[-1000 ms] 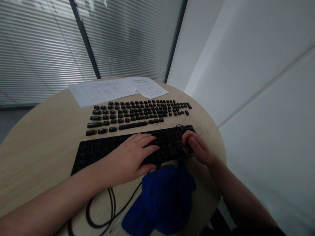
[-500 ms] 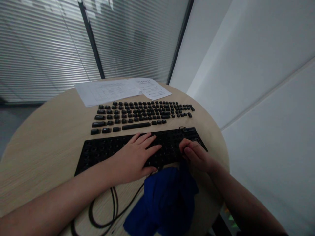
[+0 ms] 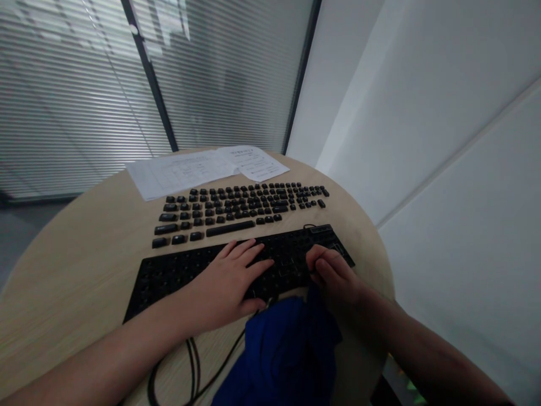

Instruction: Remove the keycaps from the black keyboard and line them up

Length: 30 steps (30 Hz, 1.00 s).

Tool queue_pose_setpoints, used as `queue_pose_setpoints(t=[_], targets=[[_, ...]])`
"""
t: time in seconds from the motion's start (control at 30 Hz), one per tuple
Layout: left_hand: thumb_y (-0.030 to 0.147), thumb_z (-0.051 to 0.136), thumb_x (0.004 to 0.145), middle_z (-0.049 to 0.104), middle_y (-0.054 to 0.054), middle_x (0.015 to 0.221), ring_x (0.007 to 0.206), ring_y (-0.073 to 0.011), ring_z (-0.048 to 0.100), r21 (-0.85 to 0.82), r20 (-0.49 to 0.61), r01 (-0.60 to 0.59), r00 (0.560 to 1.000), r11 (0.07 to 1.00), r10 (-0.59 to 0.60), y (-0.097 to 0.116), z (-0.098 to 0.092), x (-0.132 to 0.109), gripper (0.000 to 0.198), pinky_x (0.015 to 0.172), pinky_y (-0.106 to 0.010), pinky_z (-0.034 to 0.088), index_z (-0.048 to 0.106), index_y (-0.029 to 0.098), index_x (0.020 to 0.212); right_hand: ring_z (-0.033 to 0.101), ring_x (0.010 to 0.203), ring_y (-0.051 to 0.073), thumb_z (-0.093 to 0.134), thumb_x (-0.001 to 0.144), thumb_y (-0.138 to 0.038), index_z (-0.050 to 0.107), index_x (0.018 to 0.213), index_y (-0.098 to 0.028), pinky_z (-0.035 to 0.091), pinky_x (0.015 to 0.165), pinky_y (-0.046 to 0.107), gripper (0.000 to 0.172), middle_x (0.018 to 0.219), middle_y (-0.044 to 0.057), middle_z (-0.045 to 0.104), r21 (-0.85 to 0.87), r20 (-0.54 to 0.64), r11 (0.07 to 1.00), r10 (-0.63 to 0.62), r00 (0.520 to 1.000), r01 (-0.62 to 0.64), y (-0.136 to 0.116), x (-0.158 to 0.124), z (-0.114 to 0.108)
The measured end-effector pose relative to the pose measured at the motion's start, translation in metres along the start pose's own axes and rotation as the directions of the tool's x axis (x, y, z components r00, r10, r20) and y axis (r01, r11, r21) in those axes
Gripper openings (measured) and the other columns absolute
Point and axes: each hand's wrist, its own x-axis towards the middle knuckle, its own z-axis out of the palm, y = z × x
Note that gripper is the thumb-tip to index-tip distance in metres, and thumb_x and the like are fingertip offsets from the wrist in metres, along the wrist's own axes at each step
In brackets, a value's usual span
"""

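A black keyboard [image 3: 177,270], its keycaps off, lies across the near half of the table. My left hand [image 3: 226,285] rests flat on its middle, fingers spread and holding nothing. Over the keyboard's right part, my right hand [image 3: 333,273] is closed on a corner of a blue cloth [image 3: 283,349]. The rest of the cloth hangs bunched below, toward me. Beyond the keyboard, loose black keycaps [image 3: 220,219] stand in rows, with the long space bar [image 3: 230,228] at the front.
White printed sheets [image 3: 181,172] lie at the far edge of the round wooden table [image 3: 76,248]. A dark cable [image 3: 196,366] loops near the front, left of the cloth. A white wall [image 3: 443,169] rises close on the right, window blinds [image 3: 80,101] behind.
The view has tilted up a little, so the table sits lower in the picture. Both hands keep nearly the same places on the keyboard, and the right still grips the cloth.
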Motion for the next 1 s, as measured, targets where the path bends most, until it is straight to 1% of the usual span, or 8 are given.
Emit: queue_pose_setpoints(t=[0.1,0.23,0.37,0.47,0.53,0.7,0.83,1.0], targets=[[0.048,0.083,0.079,0.051,-0.022,0.158,0.148,-0.0452,0.044,-0.008,-0.006,-0.009,1.000,1.000,0.009,0.000,-0.003,0.001,0.074,0.118,-0.067,0.035,0.061,0.024,0.145,0.034,0.047,0.011,0.056,0.099,-0.064,0.056,0.083,-0.023,0.027,0.042,0.023,0.044,0.059,-0.005,0.042,0.112,-0.033,0.993,0.028,0.999,-0.024,0.002,0.002,0.005],[0.045,0.085,0.078,0.051,-0.022,0.158,0.148,-0.0451,0.044,0.006,0.028,0.005,1.000,1.000,-0.005,0.002,-0.005,0.002,0.074,0.118,-0.067,0.034,0.062,0.023,0.144,0.033,0.041,0.010,0.051,0.099,-0.070,0.050,0.082,-0.025,0.022,0.038,0.021,0.048,0.059,-0.007,0.041,0.266,-0.167,0.961,-0.038,0.985,0.082,-0.006,0.010,0.000],[0.045,0.084,0.079,0.048,-0.022,0.161,0.151,-0.0445,0.040,-0.005,0.035,0.003,0.999,1.000,-0.003,0.003,-0.004,0.002,0.074,0.121,-0.067,0.029,0.060,0.022,0.145,0.037,0.040,0.010,0.051,0.099,-0.069,0.048,0.085,-0.027,0.025,0.037,0.021,0.045,0.060,-0.007,0.042,0.265,-0.238,0.950,-0.101,0.966,0.165,-0.010,0.013,-0.010],[0.047,0.083,0.081,0.046,-0.023,0.162,0.152,-0.0439,0.039,-0.022,0.023,0.003,1.000,1.000,-0.002,0.005,-0.007,0.002,0.076,0.121,-0.067,0.030,0.057,0.021,0.147,0.041,0.042,0.011,0.052,0.102,-0.063,0.053,0.090,-0.026,0.030,0.040,0.021,0.039,0.061,-0.006,0.048,0.216,-0.162,0.960,-0.145,0.976,0.178,-0.009,0.011,-0.009],[0.045,0.080,0.084,0.051,-0.021,0.158,0.148,-0.0413,0.045,-0.053,-0.052,-0.035,0.998,0.998,0.033,0.010,-0.012,0.001,0.071,0.119,-0.064,0.035,0.057,0.020,0.146,0.045,0.045,0.011,0.054,0.103,-0.059,0.057,0.092,-0.025,0.035,0.042,0.022,0.036,0.062,-0.004,0.053,0.189,-0.103,0.966,-0.158,0.982,0.175,-0.011,0.009,-0.007],[0.032,0.059,0.103,0.072,-0.010,0.125,0.111,-0.0253,0.069,-0.111,-0.297,-0.268,0.928,0.957,0.225,0.028,-0.024,-0.001,0.031,0.096,-0.042,0.055,0.065,0.022,0.131,0.056,0.050,0.011,0.058,0.102,-0.056,0.060,0.096,-0.022,0.044,0.046,0.021,0.035,0.071,0.000,0.065,0.294,0.161,0.953,-0.122,0.979,0.070,-0.021,0.006,-0.006],[0.025,0.046,0.109,0.075,-0.007,0.105,0.091,-0.0193,0.070,-0.046,-0.308,-0.381,0.885,0.923,0.350,0.038,-0.024,-0.003,0.026,0.079,-0.032,0.057,0.068,0.019,0.122,0.061,0.053,0.012,0.060,0.100,-0.059,0.058,0.096,-0.021,0.048,0.048,0.022,0.038,0.077,0.003,0.070,0.381,0.296,0.924,-0.077,0.952,-0.044,-0.026,0.004,-0.005],[0.018,0.045,0.109,0.073,-0.005,0.092,0.080,-0.0169,0.064,0.055,-0.266,-0.434,0.862,0.899,0.432,0.041,-0.023,-0.004,0.026,0.070,-0.030,0.054,0.070,0.017,0.102,0.063,0.054,0.013,0.060,0.099,-0.062,0.056,0.094,-0.020,0.049,0.049,0.023,0.042,0.078,0.005,0.071,0.378,0.348,0.918,-0.024,0.937,-0.117,-0.027,0.002,-0.004]])
